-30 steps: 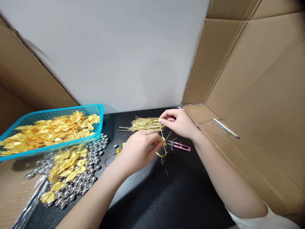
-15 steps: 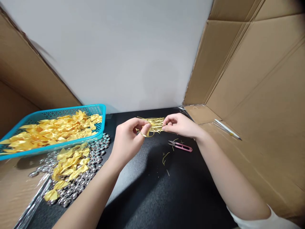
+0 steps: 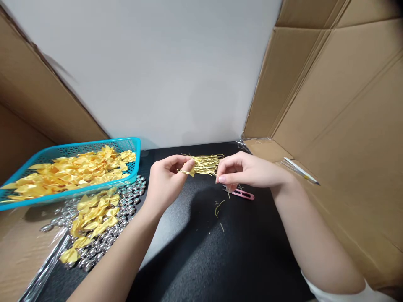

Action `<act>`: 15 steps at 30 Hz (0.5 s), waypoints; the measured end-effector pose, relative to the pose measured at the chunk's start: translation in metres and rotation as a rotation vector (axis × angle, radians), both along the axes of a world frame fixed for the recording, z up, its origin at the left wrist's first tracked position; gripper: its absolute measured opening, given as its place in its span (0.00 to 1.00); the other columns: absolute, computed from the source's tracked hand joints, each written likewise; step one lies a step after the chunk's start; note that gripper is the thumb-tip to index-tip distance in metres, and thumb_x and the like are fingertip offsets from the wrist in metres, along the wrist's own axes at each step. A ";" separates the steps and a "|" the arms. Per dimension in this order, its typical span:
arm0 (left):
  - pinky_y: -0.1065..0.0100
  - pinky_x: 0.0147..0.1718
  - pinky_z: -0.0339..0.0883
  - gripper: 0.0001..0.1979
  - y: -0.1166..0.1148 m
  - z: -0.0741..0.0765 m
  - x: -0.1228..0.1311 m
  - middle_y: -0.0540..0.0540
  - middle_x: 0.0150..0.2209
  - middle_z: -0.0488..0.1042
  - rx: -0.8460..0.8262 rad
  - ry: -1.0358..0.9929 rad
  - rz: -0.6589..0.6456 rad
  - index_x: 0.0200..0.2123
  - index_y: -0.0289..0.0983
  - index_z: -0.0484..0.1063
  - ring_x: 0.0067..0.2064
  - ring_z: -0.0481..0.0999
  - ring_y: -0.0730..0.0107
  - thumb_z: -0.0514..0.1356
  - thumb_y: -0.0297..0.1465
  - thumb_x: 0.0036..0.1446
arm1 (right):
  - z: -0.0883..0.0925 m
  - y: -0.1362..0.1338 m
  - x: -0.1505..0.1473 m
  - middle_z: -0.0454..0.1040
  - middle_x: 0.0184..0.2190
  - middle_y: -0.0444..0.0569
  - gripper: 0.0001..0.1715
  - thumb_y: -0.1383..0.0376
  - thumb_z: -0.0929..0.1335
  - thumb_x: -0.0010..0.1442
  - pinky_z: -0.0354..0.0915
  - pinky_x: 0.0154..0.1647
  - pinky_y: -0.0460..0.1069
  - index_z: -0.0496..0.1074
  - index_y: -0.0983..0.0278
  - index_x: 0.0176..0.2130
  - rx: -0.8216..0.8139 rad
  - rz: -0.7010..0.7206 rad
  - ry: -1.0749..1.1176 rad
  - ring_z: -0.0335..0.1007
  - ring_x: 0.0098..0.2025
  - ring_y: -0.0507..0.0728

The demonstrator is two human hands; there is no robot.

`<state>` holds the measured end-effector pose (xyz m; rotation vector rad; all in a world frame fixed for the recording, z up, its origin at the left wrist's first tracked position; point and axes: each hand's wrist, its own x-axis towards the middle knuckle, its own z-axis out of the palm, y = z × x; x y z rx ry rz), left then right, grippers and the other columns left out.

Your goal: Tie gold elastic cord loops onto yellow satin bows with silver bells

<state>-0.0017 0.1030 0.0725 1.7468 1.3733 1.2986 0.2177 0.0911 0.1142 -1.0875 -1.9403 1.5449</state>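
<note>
My left hand (image 3: 166,182) is closed, thumb and forefinger pinching a looped gold cord (image 3: 182,171). A bit of yellow ribbon (image 3: 192,174) peeks out by the fingertips, most of it hidden. Just to the right, my right hand (image 3: 244,171) has its thumb and fingers pressed together; whatever they grip is too small to make out. Between and behind both hands lies a bundle of gold cords (image 3: 206,163) on the black tabletop. Pink thread snips (image 3: 244,194) rest below my right hand, their blades partly covered by it.
A blue basket (image 3: 137,161) of yellow ribbon bows stands at left. In front lie loose yellow bows (image 3: 94,214) among silver beads (image 3: 108,243). Cord scraps (image 3: 218,207) dot the black table (image 3: 195,260). A pen (image 3: 302,171) lies on cardboard at right; cardboard walls flank both sides.
My right hand has moved slightly nearer to me, now partly covering the snips. My left hand has shifted a little left and down, and the cord loop at its fingertips shows less.
</note>
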 end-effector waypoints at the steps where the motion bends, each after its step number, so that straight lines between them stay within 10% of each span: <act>1: 0.71 0.25 0.67 0.11 0.000 0.001 0.000 0.45 0.28 0.81 -0.012 -0.018 -0.005 0.29 0.34 0.79 0.26 0.76 0.69 0.65 0.37 0.52 | 0.001 -0.001 0.000 0.71 0.24 0.42 0.08 0.64 0.71 0.58 0.67 0.28 0.43 0.72 0.67 0.31 0.003 0.013 0.001 0.68 0.26 0.48; 9: 0.72 0.24 0.66 0.09 0.002 0.001 0.000 0.47 0.27 0.80 -0.056 -0.091 -0.042 0.28 0.35 0.78 0.25 0.74 0.72 0.66 0.35 0.50 | -0.002 0.004 0.004 0.77 0.36 0.47 0.07 0.62 0.71 0.60 0.67 0.47 0.48 0.74 0.65 0.33 0.203 -0.086 0.269 0.73 0.41 0.52; 15: 0.73 0.22 0.64 0.06 0.000 0.003 0.001 0.48 0.26 0.79 -0.051 -0.090 -0.034 0.27 0.35 0.77 0.24 0.72 0.74 0.64 0.33 0.50 | -0.001 0.004 0.007 0.76 0.28 0.45 0.12 0.60 0.73 0.56 0.72 0.37 0.48 0.70 0.66 0.30 0.014 -0.163 0.448 0.75 0.30 0.51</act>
